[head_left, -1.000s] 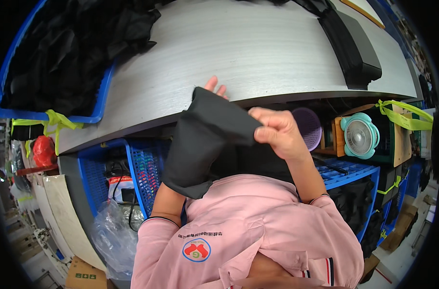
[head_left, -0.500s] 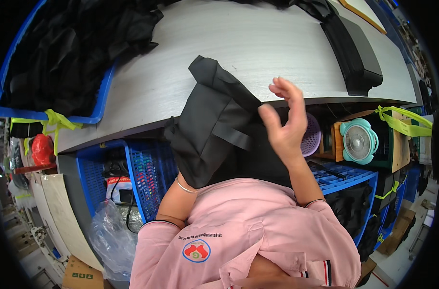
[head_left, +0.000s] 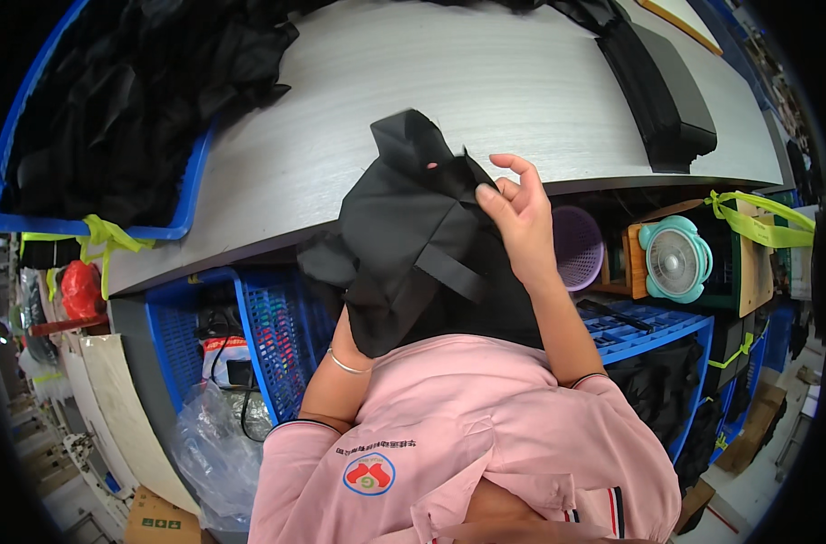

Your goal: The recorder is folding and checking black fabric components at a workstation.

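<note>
Spanning the centre of the frame, a black sewn fabric piece (head_left: 390, 218) is draped over the left hand (head_left: 432, 166), its upper part seen against the pale grey bench (head_left: 368, 72). Its long axis is set from the lower centre, beside the pink shirt (head_left: 467, 390), upward and slightly right. The left hand is the nearer, being within or beneath the cloth; only a fingertip is exposed near the top, so whether anything is gripped there cannot be told. The right hand (head_left: 522, 213) is placed at the piece's right edge, its thumb touching or just beside the cloth, its fingers curled and partly spread; whether the edge is pinched cannot be told. The fabric is seen as matte, soft and creased, crossed by a seam, with a short flat strap (head_left: 451, 274) slanted toward the lower right and a folded flap raised at the top.
</note>
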Tool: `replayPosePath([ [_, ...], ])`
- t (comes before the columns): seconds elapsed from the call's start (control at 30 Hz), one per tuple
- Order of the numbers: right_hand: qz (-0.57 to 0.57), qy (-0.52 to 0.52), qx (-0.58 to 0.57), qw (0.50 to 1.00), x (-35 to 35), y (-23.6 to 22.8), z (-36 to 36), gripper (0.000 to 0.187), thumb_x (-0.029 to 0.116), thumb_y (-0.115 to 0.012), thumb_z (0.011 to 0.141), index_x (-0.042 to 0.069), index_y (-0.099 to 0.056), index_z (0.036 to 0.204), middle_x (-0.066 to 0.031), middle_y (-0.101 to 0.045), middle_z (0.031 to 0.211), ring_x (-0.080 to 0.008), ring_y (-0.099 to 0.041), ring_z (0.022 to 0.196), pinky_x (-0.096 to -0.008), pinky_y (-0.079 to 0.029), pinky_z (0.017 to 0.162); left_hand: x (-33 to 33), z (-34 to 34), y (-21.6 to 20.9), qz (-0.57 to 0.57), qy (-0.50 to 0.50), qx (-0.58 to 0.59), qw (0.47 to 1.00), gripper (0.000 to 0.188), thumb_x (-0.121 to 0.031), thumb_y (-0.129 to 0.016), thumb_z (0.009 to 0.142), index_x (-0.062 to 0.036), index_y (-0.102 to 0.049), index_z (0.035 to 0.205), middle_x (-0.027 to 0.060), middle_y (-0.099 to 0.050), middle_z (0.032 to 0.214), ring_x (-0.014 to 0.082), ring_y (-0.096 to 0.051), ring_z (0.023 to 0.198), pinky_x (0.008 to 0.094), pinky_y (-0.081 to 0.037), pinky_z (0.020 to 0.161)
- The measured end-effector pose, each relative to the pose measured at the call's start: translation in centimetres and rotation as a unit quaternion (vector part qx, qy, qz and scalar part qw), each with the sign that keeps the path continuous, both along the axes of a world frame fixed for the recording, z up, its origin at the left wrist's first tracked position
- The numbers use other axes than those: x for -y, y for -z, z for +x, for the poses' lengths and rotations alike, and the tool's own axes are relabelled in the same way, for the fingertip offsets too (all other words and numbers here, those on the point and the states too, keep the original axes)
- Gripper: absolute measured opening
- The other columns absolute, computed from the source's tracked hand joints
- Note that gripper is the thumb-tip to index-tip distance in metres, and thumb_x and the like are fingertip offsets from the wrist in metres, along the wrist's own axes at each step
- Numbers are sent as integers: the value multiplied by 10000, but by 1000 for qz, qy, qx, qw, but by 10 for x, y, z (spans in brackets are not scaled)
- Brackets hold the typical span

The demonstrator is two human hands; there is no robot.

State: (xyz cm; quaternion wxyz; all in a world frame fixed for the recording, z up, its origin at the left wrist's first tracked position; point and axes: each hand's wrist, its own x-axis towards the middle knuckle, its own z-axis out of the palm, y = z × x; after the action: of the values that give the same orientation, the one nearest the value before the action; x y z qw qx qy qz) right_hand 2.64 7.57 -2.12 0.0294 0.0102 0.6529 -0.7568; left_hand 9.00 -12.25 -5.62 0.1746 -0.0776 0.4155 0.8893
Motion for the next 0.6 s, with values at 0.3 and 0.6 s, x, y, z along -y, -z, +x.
replayPosePath([
  [0.3, 288, 37, -233, 928, -5, -8, 2, 299, -68, -641, 748, 71, -711, 1003, -54, -665, 912, -230, -616, 886, -329, -487, 808, -13, -18, 5, 22, -2, 46, 999, 463, -200, -617, 970, -50, -465, 1381, 79, -526, 1295, 148, -513, 1035, 291, -433, 862],
  [0.6, 284, -173, -311, 890, -43, -37, -30, 131, 92, -683, 861, 38, -620, 760, -28, -617, 1032, -179, -584, 976, -460, -339, 1099, 53, -56, 24, 47, -156, 175, 971, 421, -226, -622, 972, -62, -518, 1345, 54, -593, 1224, 107, -558, 938, 263, -462, 787],
])
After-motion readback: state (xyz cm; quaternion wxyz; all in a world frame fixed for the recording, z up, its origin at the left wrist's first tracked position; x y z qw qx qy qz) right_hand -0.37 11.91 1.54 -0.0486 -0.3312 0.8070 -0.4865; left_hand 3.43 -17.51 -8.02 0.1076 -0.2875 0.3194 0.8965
